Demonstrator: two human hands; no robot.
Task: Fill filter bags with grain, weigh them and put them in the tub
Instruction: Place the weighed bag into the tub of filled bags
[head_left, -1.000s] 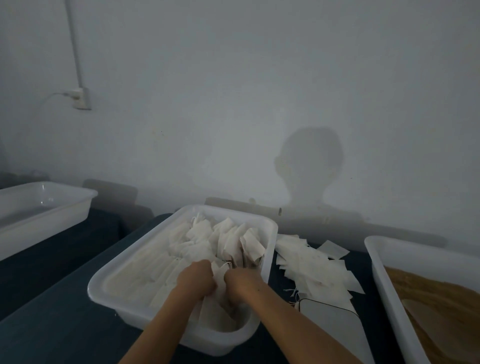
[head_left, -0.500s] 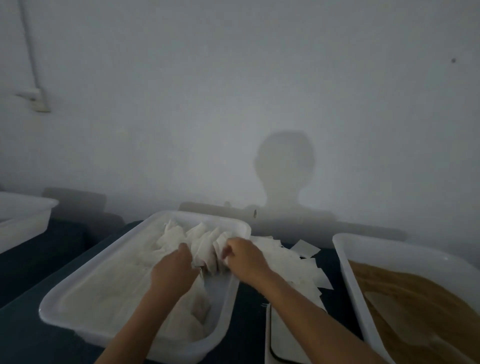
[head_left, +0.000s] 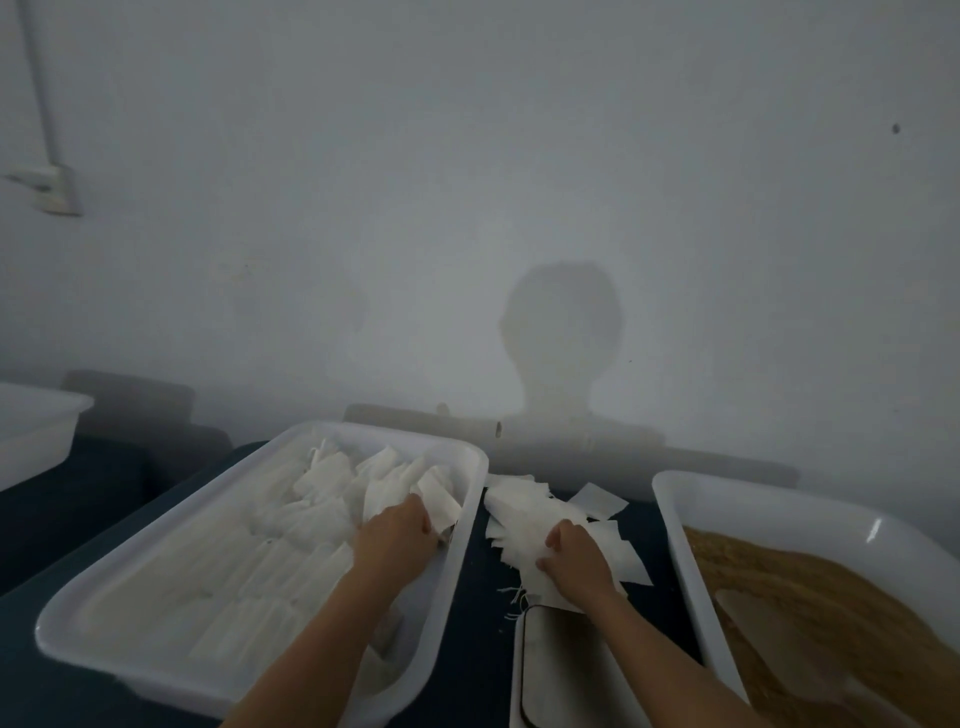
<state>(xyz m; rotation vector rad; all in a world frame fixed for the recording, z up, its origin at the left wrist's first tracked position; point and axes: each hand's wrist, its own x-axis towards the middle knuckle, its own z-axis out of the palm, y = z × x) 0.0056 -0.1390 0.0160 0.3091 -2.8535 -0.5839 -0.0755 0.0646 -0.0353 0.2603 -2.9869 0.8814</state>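
Dark table (head_left: 478, 649); right hand (head_left: 576, 558) on loose filter bags (head_left: 524, 514).

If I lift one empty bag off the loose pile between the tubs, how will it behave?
Probably floppy and very light: the pile of empty bags lies thin, flat and fanned. Neighbours may slide or come along, since sheets overlap and loose strings trail under the right hand.

A plain grey-white wall (head_left: 519, 156) rises behind the dark worktop (head_left: 78, 499), dimly lit, with a person's shadow (head_left: 561, 332) cast on it and, far to that shadow's left, a socket (head_left: 54, 189) beneath a conduit (head_left: 39, 78).
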